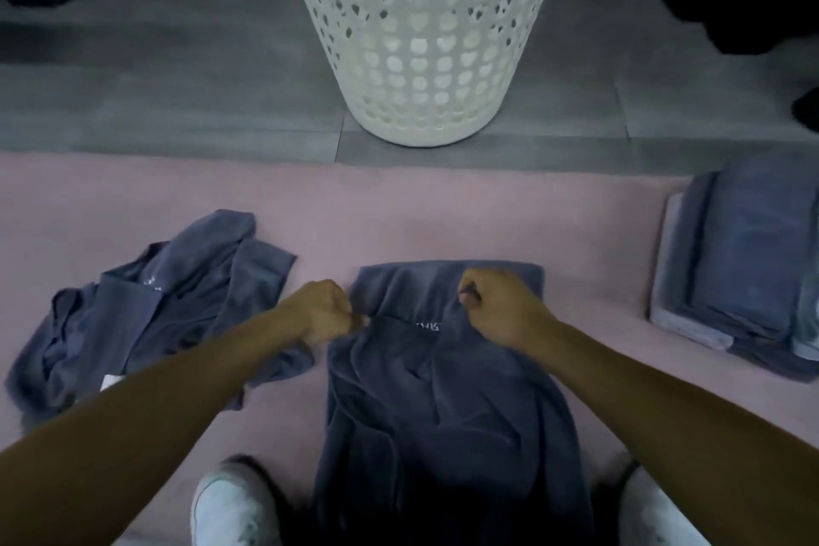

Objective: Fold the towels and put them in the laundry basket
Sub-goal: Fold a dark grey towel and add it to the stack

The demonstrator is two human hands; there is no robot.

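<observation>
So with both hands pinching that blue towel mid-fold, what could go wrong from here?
1. The towel is bunched and creased below the left hand and right hand, so the fold may set crooked unless smoothed first.
2. Its near end hangs down between the white shoes, where it could be stepped on or snag.
3. The crumpled towel lies close beside the left hand and might get dragged along.

Small white lettering sits on the middle blue towel (443, 390), too blurred to read. The crumpled towel (146, 315) on the left bears a similar unreadable white mark.
</observation>
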